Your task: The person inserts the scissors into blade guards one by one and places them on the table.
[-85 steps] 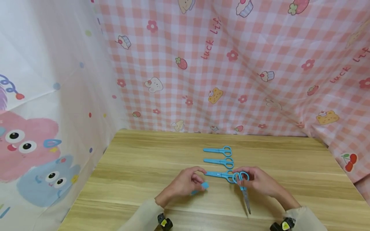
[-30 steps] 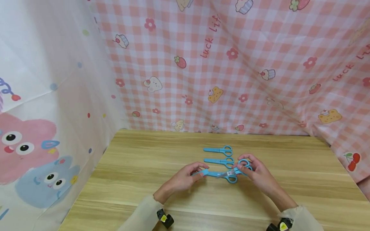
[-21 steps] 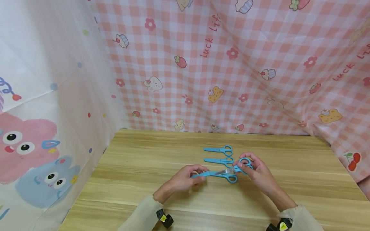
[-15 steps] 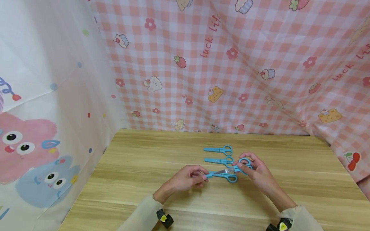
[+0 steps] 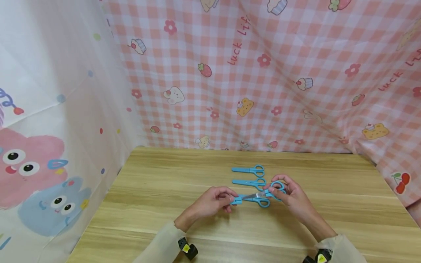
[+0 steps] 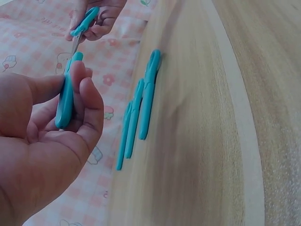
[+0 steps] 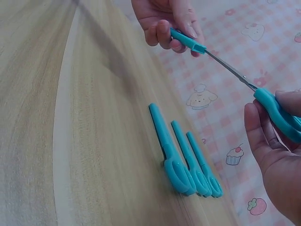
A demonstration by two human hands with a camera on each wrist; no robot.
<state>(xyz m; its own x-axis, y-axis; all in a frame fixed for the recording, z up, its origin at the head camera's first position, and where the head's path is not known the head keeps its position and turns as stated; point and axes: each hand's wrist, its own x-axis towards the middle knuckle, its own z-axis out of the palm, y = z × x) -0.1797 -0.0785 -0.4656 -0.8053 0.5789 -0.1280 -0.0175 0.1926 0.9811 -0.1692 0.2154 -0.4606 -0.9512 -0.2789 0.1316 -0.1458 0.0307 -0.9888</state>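
Observation:
My left hand (image 5: 212, 201) pinches a light blue blade cover (image 6: 66, 100) between thumb and fingers, its mouth facing right. In my right hand (image 5: 292, 194) are blue-handled scissors (image 7: 280, 113), held by the finger loops. Their bare metal blades (image 7: 230, 69) are closed and point left, with the tip right at the cover's mouth in the right wrist view. Both hands are above the table, over the nearest of three covered scissors. That nearest pair (image 5: 262, 202) is partly hidden in the head view; the middle pair (image 5: 245, 182) and far pair (image 5: 245, 170) lie behind it.
The three covered scissors lie in a row on the wood-grain table (image 5: 164, 175), loops to the right. A pink checked cloth (image 5: 197, 109) hangs behind the table, and a white printed cloth (image 5: 79, 120) hangs at the left.
The scissors have swung from pointing toward the front edge to pointing left. My left hand has turned the cover toward the blades, and cover and tip have come together.

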